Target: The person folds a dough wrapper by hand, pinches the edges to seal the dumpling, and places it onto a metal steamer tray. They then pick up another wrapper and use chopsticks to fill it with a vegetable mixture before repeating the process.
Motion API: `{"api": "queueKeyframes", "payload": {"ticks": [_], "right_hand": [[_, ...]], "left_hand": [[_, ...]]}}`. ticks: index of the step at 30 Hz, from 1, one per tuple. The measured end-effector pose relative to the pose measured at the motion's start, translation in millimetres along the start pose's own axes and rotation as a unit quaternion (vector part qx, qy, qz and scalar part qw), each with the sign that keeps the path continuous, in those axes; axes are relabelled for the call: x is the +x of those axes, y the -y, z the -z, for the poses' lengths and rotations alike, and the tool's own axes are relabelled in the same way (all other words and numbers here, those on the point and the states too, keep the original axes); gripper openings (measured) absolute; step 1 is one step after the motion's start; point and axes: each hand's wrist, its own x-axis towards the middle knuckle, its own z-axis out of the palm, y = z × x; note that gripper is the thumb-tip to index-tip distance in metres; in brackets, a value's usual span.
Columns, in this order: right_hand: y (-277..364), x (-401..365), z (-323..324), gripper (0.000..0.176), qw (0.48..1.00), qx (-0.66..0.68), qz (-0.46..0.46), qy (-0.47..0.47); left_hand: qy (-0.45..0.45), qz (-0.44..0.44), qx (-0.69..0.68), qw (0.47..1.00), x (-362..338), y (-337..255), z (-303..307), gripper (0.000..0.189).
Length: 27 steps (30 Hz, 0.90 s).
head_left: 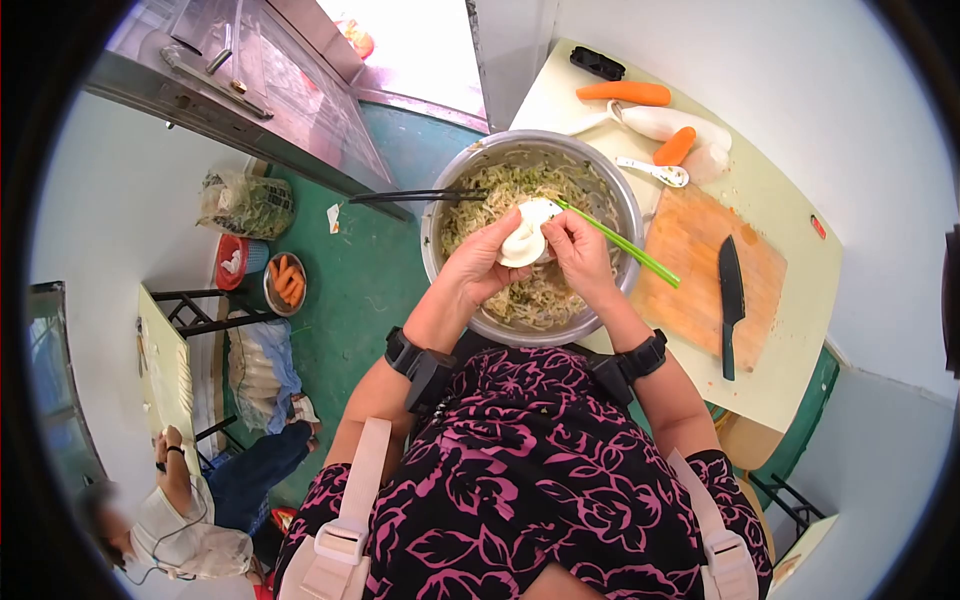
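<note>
Over a large metal bowl (432, 235) of shredded filling (535, 310), both hands hold one white dumpling (524, 238) with a folded edge. The fingers of my left hand (480, 258) wrap around its left side, thumb on top. My right hand (582, 258) pinches its right edge between thumb and fingertips. Whether filling lies inside the dough cannot be seen. Black chopsticks (415, 196) rest across the bowl's left rim, their tips in the filling. Green chopsticks (635, 255) lean over the right rim, partly behind my right hand.
On the pale table, a black knife (732, 300) lies on a wooden cutting board (680, 265). Behind are carrots (625, 93), a white radish (675, 127) and a white spoon (660, 172). A person (190, 510) sits lower left. A bowl of carrots (286, 284) stands on the floor.
</note>
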Motion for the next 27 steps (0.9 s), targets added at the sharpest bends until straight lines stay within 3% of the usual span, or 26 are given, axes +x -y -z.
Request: {"api": "queueKeyframes", "payload": {"ticks": [15,21,24,27], "right_hand": [[5.2,-0.9,-5.0,0.029,0.971,-0.215,0.093,-0.043],[5.2,-6.0,-2.5,0.033,0.994,-0.107,-0.008,-0.037],[-0.3,-10.4,13.3,0.032,0.985,0.134,-0.106,0.019],[-3.7,-4.0,13.3,0.032,0.992,0.077,-0.092,-0.030]], "left_hand": [[-0.034,-0.123,0.061,0.990,-2.5,-5.2,-6.4,0.028],[-0.007,-0.167,0.048,0.985,-2.6,-10.3,-7.6,0.029],[0.003,-0.143,0.029,0.989,-2.5,-12.1,-6.0,0.028],[0.010,-0.116,0.026,0.993,-3.2,-14.4,-7.2,0.027]]}}
